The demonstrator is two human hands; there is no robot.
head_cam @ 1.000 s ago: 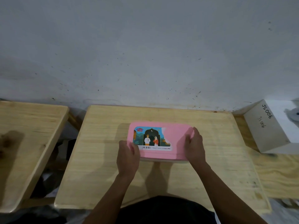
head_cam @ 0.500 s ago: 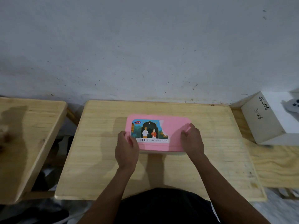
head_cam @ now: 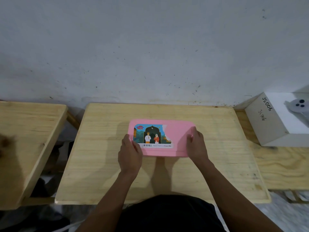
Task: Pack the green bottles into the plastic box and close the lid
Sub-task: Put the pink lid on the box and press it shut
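Left hand (head_cam: pixel 130 154), right hand (head_cam: pixel 196 144) clasp opposite ends of pink lid (head_cam: pixel 177 139), fingers curled over edges: likely pressing it shut against counter (head_cam: pixel 100 148).

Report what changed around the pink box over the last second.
Nothing visibly moved; only the view shifted slightly. The left hand and right hand still hold the two ends of the plastic box, its pink lid on, in the middle of the wooden table.
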